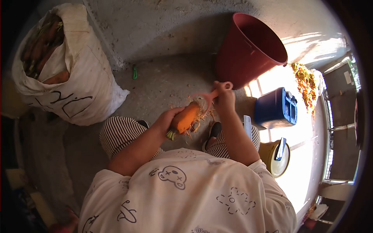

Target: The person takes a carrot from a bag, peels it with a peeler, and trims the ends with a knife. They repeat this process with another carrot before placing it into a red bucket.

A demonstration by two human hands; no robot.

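Note:
My left hand (169, 119) is wrapped round a thick carrot (185, 119), its green leafy stub pointing back toward my body. The carrot's side shows bright orange, with thin shreds of peel hanging about it. In my right hand (224, 100) is a pinkish peeler (211, 95) with a ring at the handle's end. The peeler's head is right at the carrot's far end. Strips of peel lie on the floor beneath, between my feet.
To the left stands a white sack (91, 81) of unpeeled carrots (44, 46). A dark red bucket (237, 54) is ahead, with a blue jerrycan (268, 110) and a lidded tub (280, 167) on the right. A peelings heap (305, 87) lies beyond; a green clip (135, 72) rests on the floor.

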